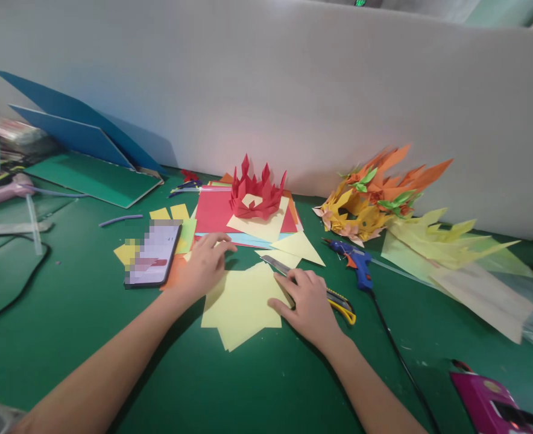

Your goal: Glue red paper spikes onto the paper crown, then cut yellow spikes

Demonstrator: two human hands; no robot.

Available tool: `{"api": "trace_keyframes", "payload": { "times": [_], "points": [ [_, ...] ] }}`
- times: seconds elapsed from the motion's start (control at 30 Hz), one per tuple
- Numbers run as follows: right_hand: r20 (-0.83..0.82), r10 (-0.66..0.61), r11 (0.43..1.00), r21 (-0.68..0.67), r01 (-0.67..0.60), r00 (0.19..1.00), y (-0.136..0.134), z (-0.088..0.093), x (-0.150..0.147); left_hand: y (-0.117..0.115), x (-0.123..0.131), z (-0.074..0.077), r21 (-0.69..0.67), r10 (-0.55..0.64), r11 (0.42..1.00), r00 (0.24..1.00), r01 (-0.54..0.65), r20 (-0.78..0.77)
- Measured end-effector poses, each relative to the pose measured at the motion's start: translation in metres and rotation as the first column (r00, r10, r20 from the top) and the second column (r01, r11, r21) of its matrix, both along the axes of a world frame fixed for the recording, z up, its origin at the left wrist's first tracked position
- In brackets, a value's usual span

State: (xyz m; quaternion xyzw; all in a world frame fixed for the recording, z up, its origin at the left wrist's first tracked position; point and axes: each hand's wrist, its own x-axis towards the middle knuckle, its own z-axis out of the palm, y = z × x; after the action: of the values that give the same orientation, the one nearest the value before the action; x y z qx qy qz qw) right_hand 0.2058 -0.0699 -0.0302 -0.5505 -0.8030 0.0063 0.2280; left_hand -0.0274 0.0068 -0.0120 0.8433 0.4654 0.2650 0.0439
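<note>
Several pale yellow paper sheets (243, 307), stacked askew, lie on the green table in front of me. My left hand (208, 260) is by their upper left corner, its fingers loosely bent and apart with nothing seen in them. The fingers of my right hand (309, 301) are spread at the right edge of the sheets. Beneath that hand passes a utility knife (342, 306) with a yellow handle; its blade end shows beyond the fingers, and its middle is hidden. Behind the sheets are cut yellow paper triangles (300, 246).
A red paper crown (257, 196) stands on coloured sheets at the back. A phone (155, 256) lies left, on paper scraps. Right are a blue glue gun (359, 265) with a cord and orange-yellow paper crowns (361, 211). Blue boards (81, 132) lean at back left.
</note>
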Motion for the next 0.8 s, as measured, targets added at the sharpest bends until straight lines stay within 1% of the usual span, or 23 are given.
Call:
{"api": "trace_keyframes", "payload": {
  "times": [0.07,0.1,0.13,0.2,0.3,0.43,0.63,0.7,0.8],
  "points": [
    [0.016,0.014,0.999,-0.037,-0.014,1.0,-0.001,0.0,-0.002,-0.006,0.008,0.001,-0.115,-0.131,0.984,0.99,0.135,0.046],
    [0.019,0.023,0.999,-0.048,-0.022,1.0,-0.001,0.0,-0.003,-0.01,0.011,0.001,-0.188,-0.187,0.963,0.981,0.193,0.047],
    [0.02,0.033,0.998,-0.056,-0.032,0.999,-0.001,-0.001,-0.003,-0.013,0.015,0.001,-0.253,-0.236,0.938,0.971,0.237,0.037],
    [0.019,0.046,0.997,-0.061,-0.045,0.999,-0.001,-0.002,-0.004,-0.018,0.019,0.0,-0.325,-0.287,0.906,0.958,0.27,-0.004],
    [0.012,0.013,1.0,-0.018,-0.013,1.0,-0.001,-0.005,-0.005,-0.02,0.022,-0.002,-0.353,-0.297,0.898,0.954,0.263,-0.046],
    [-0.011,-0.043,0.999,0.026,0.043,0.999,0.0,-0.006,-0.007,-0.02,0.022,-0.001,-0.371,-0.29,0.892,0.956,0.258,-0.031],
    [-0.163,0.006,0.999,-0.042,-0.013,0.987,-0.003,-0.004,-0.013,-0.02,0.023,-0.005,-0.375,-0.256,0.897,0.967,0.234,-0.009],
    [-0.177,0.023,0.998,-0.055,-0.033,0.984,-0.004,-0.004,-0.014,-0.019,0.023,-0.006,-0.374,-0.247,0.9,0.969,0.226,-0.01],
    [-0.164,0.057,0.997,-0.035,-0.064,0.985,-0.005,-0.006,-0.014,-0.02,0.023,-0.006,-0.39,-0.237,0.895,0.972,0.215,-0.007]
  ]
}}
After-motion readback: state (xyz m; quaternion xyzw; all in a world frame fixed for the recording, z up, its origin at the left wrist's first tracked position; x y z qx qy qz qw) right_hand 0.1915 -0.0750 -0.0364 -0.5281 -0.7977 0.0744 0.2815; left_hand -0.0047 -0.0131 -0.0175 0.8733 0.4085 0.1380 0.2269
